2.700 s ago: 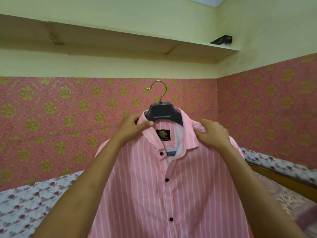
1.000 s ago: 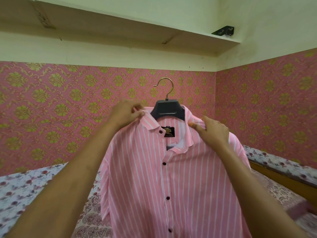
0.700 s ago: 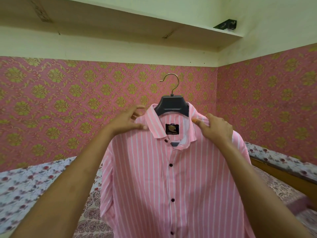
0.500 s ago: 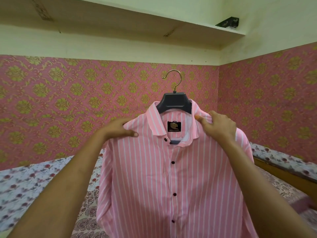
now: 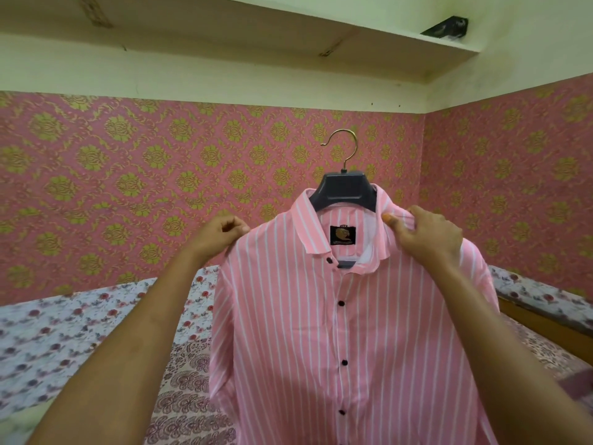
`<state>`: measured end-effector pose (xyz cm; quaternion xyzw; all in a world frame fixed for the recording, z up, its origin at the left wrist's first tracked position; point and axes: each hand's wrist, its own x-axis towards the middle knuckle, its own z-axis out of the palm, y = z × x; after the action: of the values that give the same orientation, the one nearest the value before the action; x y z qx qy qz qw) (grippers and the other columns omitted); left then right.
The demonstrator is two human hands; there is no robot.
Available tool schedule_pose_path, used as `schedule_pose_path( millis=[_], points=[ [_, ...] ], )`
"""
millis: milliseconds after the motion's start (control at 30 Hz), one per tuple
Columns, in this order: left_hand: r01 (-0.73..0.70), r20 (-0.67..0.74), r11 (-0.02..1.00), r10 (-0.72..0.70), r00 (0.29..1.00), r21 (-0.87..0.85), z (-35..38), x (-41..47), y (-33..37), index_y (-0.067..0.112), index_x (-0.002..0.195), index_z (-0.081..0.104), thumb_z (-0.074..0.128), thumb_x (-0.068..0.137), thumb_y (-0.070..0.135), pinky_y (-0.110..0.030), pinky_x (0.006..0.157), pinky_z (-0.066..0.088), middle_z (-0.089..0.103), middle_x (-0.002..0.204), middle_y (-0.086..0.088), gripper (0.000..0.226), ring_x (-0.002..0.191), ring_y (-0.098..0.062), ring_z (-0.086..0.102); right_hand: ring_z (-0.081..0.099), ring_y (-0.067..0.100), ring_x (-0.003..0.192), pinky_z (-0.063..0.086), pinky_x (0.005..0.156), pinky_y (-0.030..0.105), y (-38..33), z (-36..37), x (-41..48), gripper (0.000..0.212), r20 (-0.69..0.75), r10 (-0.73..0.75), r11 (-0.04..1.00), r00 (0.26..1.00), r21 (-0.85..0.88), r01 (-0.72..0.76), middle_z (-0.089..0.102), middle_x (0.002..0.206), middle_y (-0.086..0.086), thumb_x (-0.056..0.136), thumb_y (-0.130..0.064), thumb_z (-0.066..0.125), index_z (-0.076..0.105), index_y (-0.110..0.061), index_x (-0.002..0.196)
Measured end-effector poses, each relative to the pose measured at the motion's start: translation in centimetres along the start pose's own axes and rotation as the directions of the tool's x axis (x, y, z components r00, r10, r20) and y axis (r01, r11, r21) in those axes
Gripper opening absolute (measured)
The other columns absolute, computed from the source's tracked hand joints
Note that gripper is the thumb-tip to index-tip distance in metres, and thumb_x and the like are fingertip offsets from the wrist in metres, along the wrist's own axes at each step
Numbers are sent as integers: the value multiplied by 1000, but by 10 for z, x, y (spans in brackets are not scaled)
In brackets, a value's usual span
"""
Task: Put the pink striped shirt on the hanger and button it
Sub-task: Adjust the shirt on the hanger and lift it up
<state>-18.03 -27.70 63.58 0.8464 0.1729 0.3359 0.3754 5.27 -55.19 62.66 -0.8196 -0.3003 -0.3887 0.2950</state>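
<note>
The pink striped shirt (image 5: 353, 332) hangs on a dark grey hanger (image 5: 346, 191) with a brass hook, held up in the air in front of me. Its front is closed down the black buttons, and the collar's top button shows undone. My left hand (image 5: 221, 234) grips the shirt's left shoulder with curled fingers. My right hand (image 5: 428, 234) pinches the right shoulder fabric beside the collar. A black brand label shows inside the neck.
A bed with floral sheets (image 5: 80, 332) lies below and behind the shirt, with a wooden rail (image 5: 545, 326) along the right. Pink and gold patterned walls surround it. A high shelf (image 5: 288, 36) carries a small dark object (image 5: 446, 26).
My left hand slid from the collar out to the left shoulder. My right hand stayed at the right shoulder. The shirt and hanger shifted a little right and up in view.
</note>
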Motion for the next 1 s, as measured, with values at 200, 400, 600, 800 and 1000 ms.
schedule_pose_path(
  millis=[200,400,600,800,1000],
  points=[
    [-32,107,995,22,994,92,3,-2,3,3,96,64,56,91,13,-21,68,48,64,89,-13,13,79,-19,58,61,43,71,29,58,34,4,0,-4,76,-90,-20,1000,996,-9,19,65,76,23,67,-76,23,52,-6,72],
    [-91,235,904,-11,972,417,15,-1,1,2,91,55,45,95,12,-28,65,37,55,83,-5,15,74,-17,48,58,41,55,30,55,33,5,6,-16,68,-196,-72,997,978,11,75,61,60,21,71,-70,33,51,-5,62],
    [-206,111,747,175,978,632,15,-4,-2,9,85,44,34,97,12,-26,58,33,41,72,4,15,68,-17,41,61,36,71,39,70,40,23,19,-18,75,-113,11,996,994,-86,-21,64,74,16,73,-72,25,58,-5,76],
    [-131,15,837,146,989,531,13,3,3,9,110,55,50,93,17,-29,77,41,53,99,1,19,87,-15,49,60,33,62,35,62,35,26,26,-33,64,-142,-5,1000,990,-12,4,61,65,13,77,-67,33,56,-8,70],
    [-14,132,979,-13,991,202,30,0,-11,11,94,67,64,84,9,-28,79,45,66,95,-4,11,88,-16,60,57,33,55,39,58,36,23,17,-33,59,-194,-105,994,975,-8,106,58,59,12,78,-64,39,56,-8,67]
  ],
)
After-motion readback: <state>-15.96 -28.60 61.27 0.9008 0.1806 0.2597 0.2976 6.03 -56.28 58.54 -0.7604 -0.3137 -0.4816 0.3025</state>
